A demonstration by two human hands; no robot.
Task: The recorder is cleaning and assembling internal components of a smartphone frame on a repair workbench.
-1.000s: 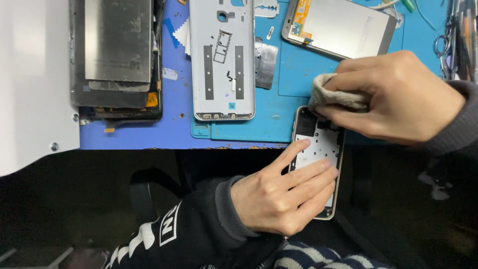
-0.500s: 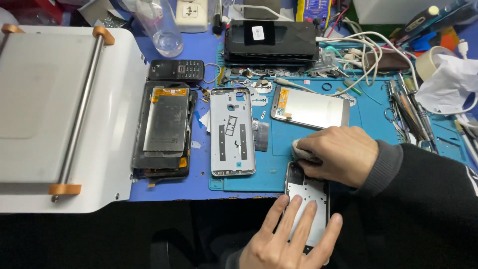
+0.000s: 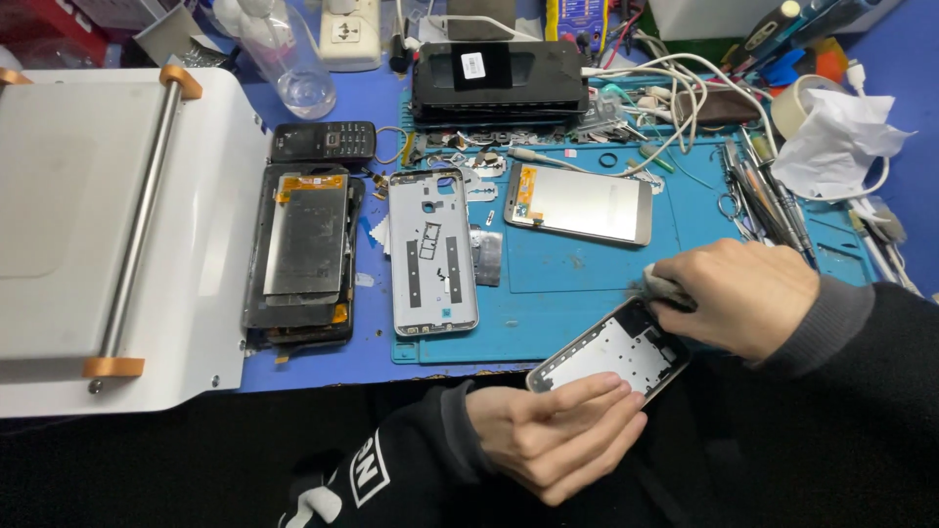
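Nearest the camera, the left hand (image 3: 553, 440) is cradling the lower end of a phone frame (image 3: 608, 360), its grip closing on the frame with the fingers lying across the near edge and the pale inner face turned up. The frame is hanging tilted at the front edge of the worktop (image 3: 333, 364), its far end reaching over the blue mat (image 3: 587, 313). Just beyond, the right hand (image 3: 748, 293) is pressing a small grey cloth (image 3: 657, 286) against the frame's upper corner, its grip clenching around the wad so that only a bit of fabric is showing past the fingertips.

Farther back on the mat, a silver back cover (image 3: 433, 252) is lying flat with its inside facing up, and a screen assembly (image 3: 579, 203) is lying at a slight angle to its right. Left of the cover, off the mat, a dark opened phone (image 3: 303, 254) is resting with a metal plate on top, just beside a large white machine (image 3: 117, 235) with a steel bar. Tweezers and other tools (image 3: 768, 200) are lying along the mat's right side, near a crumpled white tissue (image 3: 831, 142). At the far edge, a small keypad phone (image 3: 323, 142), a black box (image 3: 499, 83) with white cables, and a clear plastic bottle (image 3: 289, 59) are standing.
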